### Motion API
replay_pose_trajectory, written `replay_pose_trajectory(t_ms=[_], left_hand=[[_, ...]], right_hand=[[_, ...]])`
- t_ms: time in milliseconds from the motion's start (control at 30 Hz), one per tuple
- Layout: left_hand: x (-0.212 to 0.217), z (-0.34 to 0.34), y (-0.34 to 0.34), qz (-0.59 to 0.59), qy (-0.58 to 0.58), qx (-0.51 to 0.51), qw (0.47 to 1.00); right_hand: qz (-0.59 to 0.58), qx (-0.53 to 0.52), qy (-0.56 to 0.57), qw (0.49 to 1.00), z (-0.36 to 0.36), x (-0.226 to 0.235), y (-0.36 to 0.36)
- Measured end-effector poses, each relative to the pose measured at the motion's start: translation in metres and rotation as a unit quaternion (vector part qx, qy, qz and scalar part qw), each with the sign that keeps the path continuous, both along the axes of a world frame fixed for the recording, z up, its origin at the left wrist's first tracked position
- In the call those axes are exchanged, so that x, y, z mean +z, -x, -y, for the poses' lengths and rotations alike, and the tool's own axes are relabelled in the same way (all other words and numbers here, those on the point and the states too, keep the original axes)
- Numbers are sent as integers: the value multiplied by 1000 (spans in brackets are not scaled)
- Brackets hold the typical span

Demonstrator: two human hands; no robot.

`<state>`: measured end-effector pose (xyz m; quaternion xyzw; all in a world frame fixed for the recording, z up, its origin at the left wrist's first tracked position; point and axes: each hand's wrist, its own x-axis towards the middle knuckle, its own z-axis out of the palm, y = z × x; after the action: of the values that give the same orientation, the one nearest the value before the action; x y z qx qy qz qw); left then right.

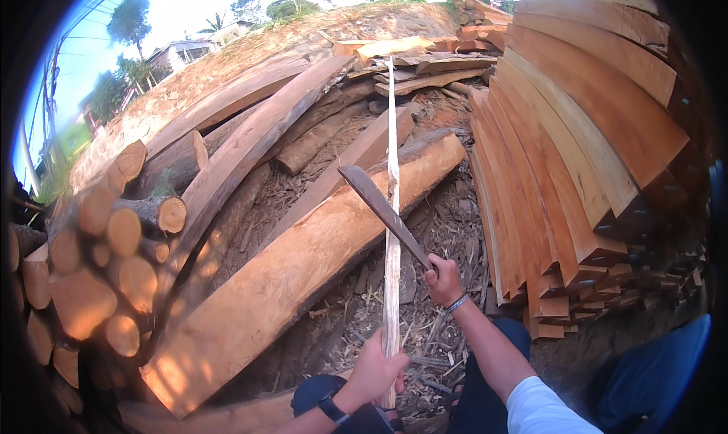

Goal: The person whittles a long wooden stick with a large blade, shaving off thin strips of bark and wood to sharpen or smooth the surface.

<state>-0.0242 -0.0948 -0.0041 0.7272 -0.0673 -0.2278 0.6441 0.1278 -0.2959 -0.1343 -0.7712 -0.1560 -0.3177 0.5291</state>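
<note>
My left hand (373,372) grips the lower end of a long thin pale wooden stick (392,229) that stands nearly upright in front of me. My right hand (443,279) holds the handle of a dark machete (379,204), whose blade slants up to the left and crosses the stick about halfway up. A dark watch sits on my left wrist and a band on my right. Wood shavings and bark chips (364,313) cover the ground under the stick.
A big squared timber beam (288,275) lies diagonally to the left. Round log ends (106,267) pile up at far left. Stacked reddish planks (584,153) rise on the right. More slabs and logs (303,123) lie behind, below an earth bank.
</note>
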Motion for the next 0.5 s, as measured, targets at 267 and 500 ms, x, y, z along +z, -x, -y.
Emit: replay_pose_trajectory(t_ms=[267,500], left_hand=[[-1,3,5,4,-17,1,1000],[-11,3,7,4,-16,2,1000]], right_hand=[[24,-12,-3,1000,6,5,1],[25,-18,13,999,8,4,2]])
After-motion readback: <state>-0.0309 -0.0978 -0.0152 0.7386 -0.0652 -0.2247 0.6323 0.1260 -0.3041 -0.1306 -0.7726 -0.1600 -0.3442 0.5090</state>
